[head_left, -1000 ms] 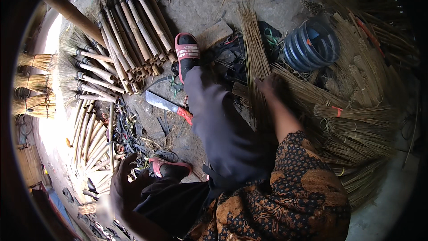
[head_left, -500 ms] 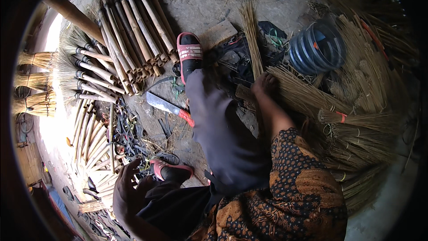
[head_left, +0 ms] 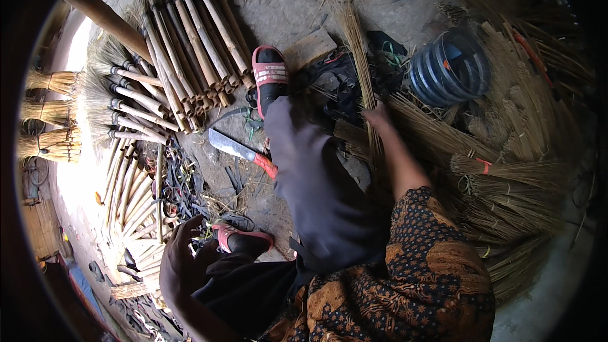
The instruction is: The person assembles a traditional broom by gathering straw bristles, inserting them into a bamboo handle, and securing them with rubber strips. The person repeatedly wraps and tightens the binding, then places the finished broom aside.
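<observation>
At the center right, a slim bundle of dry broom straw point(head_left: 361, 66) stands over the floor, its stalks running down past my right hand point(head_left: 380, 117). That hand is closed around the bundle from its right side, and some of the fingers are hidden. At the lower left my left hand point(head_left: 180, 256) is raised above my bent leg, its fingers curled but apart, with nothing in it. A knife point(head_left: 234, 147) with a broad blade and red handle lies on the floor beside my leg.
Finished brooms with wooden handles point(head_left: 190, 50) lie in rows at upper left, with bare sticks point(head_left: 130, 190) below. Loose straw bundles point(head_left: 506, 196) pile up on the right. A ribbed, bluish clear container point(head_left: 449, 66) stands near them. A wooden board point(head_left: 310, 49) lies ahead of my foot.
The straw bundle has shifted down toward me, so its lower stalks now show below my right hand. My right wrist has turned. The left hand has barely moved.
</observation>
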Tool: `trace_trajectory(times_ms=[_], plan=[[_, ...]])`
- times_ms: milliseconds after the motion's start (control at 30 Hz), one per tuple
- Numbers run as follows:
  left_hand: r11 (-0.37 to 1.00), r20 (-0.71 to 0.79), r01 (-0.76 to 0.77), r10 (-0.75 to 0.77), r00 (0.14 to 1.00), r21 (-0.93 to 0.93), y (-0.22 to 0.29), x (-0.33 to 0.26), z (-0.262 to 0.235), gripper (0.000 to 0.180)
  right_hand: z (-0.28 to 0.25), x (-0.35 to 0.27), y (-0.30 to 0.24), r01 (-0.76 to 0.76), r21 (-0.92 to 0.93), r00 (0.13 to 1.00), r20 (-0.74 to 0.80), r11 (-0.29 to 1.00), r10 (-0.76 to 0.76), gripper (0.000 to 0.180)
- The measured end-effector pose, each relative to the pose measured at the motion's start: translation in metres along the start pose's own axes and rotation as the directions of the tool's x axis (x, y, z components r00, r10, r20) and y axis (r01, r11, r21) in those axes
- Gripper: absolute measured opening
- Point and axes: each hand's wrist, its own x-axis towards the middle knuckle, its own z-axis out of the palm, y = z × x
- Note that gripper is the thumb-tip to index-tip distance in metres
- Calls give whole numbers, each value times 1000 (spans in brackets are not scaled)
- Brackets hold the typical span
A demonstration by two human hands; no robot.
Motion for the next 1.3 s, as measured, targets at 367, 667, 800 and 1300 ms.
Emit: trace_trajectory(times_ms=[367,667,800,1300], plan=[[995,-33,-100,99,995,-31,7,9,9,54,-32,-62,-73,268,241,949,98,933,-298,43],[576,-202,-242,133,970,-781,93,57,52,54,-89,-197,-204,35,724,479,593,689,-648,36],[350,-266,-358,283,921,-866,152,73,82,58,-92,-252,-226,-7,715,340,659,699,-671,44],[-58,-259,-253,170,951,-966,152,74,117,29,-55,-295,-212,6,817,613,452,576,-648,34]])
